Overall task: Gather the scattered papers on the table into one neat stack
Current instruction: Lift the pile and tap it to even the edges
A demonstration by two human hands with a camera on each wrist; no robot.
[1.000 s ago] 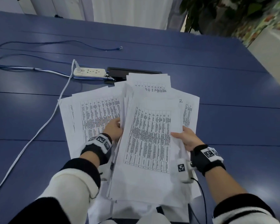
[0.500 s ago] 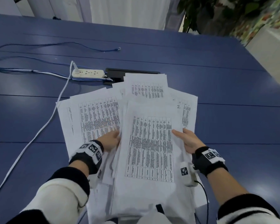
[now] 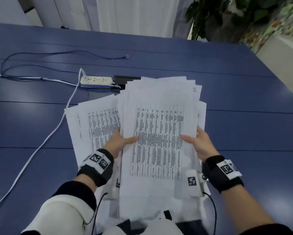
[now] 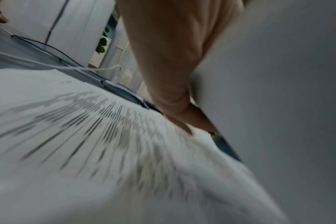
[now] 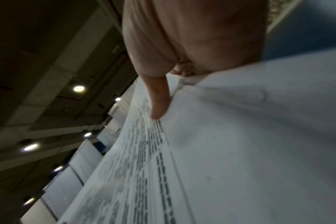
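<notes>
Two hands held one bundle of papers (image 3: 157, 133) above the blue worktop (image 3: 244, 129), its long axis running straight away from the person, the far short edge raised toward the power strip (image 3: 96, 80) and the near edge down by the body. Its sheets were thin, white and rectangular, printed with a dense black table of narrow columns; their far edges fanned out unevenly, and one corner bore a handwritten "2".

At the bundle's left edge, the left hand (image 3: 119, 143) gripped it with the thumb (image 3: 131, 139) laid across the printed top sheet and the fingers tucked underneath, out of sight. On the opposite edge the right hand (image 3: 200, 143) pinched it likewise, thumb (image 5: 159, 103) flat on top, fingers beneath. Each grip was thus clamped on the paper edge, thumb over and fingers under.

More loose sheets (image 3: 91, 126) lay flat on the worktop to the left, partly under the raised bundle, printed with the same kind of table and turned slightly askew. From the power strip a white cable (image 3: 45, 141) trailed toward the near left edge, and thin blue wires (image 3: 40, 55) looped beyond it. The left wrist view was blurred.
</notes>
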